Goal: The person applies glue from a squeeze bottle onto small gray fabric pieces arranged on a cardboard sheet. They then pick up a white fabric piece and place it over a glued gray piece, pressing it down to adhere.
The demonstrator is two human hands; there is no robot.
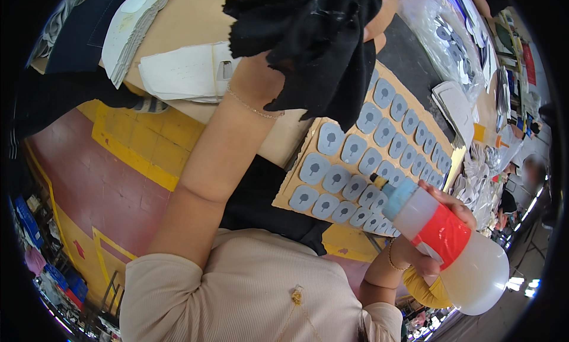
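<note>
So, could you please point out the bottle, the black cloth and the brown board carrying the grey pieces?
Bottle [446,234]: head view, on its red band.
Black cloth [314,46]: head view, on its middle folds.
Brown board [283,200]: head view, on its bare lower-left corner.

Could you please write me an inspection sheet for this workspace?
Surface: tan tabletop, bearing a brown flat board.
Work items: rows of pale-grey rounded patches with dark emblems, lying on the board; black ragged-edged cloth; translucent round-ended plastic bottle with a red wrap, its nozzle pointing toward the patches.
Clutter: banded stack of white flat pieces; clear plastic bag with grey pieces inside.
Hands: right hand grips the bottle; left hand is mostly hidden by the cloth, grip unclear.
Cables: nothing seen.
Surroundings: red floor with yellow bands; someone's dark-trousered leg at left.
</note>
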